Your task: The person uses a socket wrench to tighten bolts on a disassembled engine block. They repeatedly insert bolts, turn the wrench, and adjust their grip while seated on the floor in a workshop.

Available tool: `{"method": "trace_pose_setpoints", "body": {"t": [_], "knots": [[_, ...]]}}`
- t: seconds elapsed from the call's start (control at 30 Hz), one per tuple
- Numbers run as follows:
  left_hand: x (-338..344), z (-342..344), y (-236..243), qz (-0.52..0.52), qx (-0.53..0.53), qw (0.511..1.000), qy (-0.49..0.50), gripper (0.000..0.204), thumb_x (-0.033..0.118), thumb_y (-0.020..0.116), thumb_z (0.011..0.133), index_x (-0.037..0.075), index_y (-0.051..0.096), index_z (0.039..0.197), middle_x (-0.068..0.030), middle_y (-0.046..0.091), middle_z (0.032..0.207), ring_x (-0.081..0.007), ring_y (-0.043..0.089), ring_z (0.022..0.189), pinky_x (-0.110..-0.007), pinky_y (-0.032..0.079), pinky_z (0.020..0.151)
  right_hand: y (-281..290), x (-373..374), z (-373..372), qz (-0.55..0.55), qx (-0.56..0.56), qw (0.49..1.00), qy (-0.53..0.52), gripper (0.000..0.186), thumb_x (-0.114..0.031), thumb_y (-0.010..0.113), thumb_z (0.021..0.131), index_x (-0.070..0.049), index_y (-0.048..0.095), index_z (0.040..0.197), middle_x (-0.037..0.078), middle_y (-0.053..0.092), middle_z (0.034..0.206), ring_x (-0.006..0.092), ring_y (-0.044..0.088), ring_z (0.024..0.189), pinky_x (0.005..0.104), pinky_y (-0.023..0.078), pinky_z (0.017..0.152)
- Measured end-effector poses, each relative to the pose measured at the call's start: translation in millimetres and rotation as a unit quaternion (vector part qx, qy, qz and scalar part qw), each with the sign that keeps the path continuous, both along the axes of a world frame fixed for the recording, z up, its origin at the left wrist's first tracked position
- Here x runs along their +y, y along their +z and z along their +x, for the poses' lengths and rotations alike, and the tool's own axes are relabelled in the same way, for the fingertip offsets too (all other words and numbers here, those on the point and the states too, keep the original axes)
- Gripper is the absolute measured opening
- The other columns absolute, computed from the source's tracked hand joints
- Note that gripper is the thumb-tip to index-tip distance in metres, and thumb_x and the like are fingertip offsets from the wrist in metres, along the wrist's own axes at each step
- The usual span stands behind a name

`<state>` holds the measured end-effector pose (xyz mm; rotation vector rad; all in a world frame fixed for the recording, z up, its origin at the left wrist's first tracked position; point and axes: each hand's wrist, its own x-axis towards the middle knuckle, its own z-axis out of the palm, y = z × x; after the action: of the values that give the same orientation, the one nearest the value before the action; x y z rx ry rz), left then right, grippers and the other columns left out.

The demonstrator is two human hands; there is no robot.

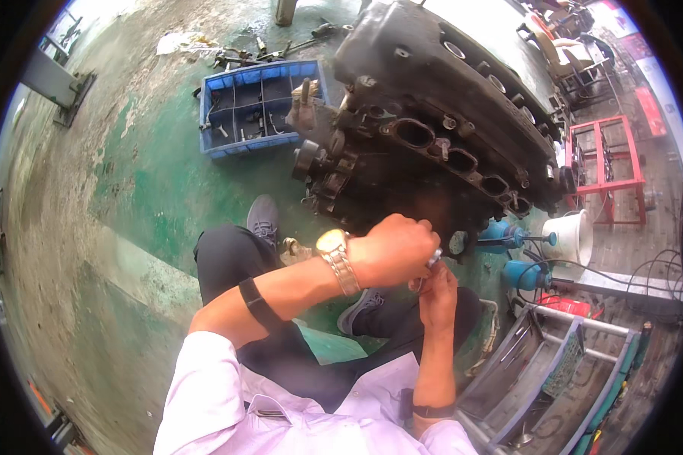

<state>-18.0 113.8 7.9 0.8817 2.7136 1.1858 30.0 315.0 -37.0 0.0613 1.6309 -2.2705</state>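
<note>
1. While a blue tray lies left of the engine, the left hand curls before the engine, its grip hidden.
2. The right hand pinches a small metal part there.
3. Right of the engine stands a white bucket.

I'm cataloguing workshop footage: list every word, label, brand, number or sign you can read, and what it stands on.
None can be read.
Wristwatch dial: washed out by glare.
Engine: no legible marking.
Red panel, far right: any text is too small and blurred.
</note>
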Motion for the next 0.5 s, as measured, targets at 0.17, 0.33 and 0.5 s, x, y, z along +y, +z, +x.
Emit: {"method": "trace_pose_setpoints", "body": {"t": [0.17, 0.33, 0.5], "knots": [[11.0, 11.7, -8.0, -0.043, 0.019, 0.999, 0.006, 0.031, 0.02, 0.077, 0.072, -0.001, 0.066, 0.091, -0.0176, 0.066, 0.09, -0.0329, 0.07, 0.085, -0.043, 0.056, 0.071, -17.6, 10.4, 3.6, 0.016, 0.027, 0.999, 0.037, 0.055, -0.053, 0.062, 0.098, -0.001, 0.06, 0.116, 0.002, 0.066, 0.095, 0.0134, 0.062, 0.087, 0.0304, 0.048, 0.073], [7.4, 7.5, -11.6, 0.041, -0.053, 0.998, -0.01, 0.024, 0.022, 0.076, 0.067, 0.001, 0.072, 0.08, -0.0182, 0.072, 0.079, -0.0337, 0.071, 0.076, -0.042, 0.056, 0.067, -18.5, 22.3, 8.8, -0.047, -0.006, 0.995, 0.093, 0.06, -0.055, 0.062, 0.097, 0.0, 0.059, 0.118, 0.005, 0.069, 0.102, 0.016, 0.064, 0.096, 0.0312, 0.05, 0.078], [9.2, 8.5, -9.3, 0.052, -0.019, 0.998, -0.002, 0.017, 0.02, 0.075, 0.069, 0.003, 0.072, 0.07, -0.0165, 0.071, 0.072, -0.0338, 0.072, 0.073, -0.041, 0.056, 0.066, -2.6, 22.4, -2.0, 0.048, 0.037, 0.993, 0.098, 0.061, -0.05, 0.06, 0.1, 0.004, 0.058, 0.129, 0.012, 0.067, 0.123, 0.0224, 0.063, 0.112, 0.0379, 0.05, 0.095]]}}
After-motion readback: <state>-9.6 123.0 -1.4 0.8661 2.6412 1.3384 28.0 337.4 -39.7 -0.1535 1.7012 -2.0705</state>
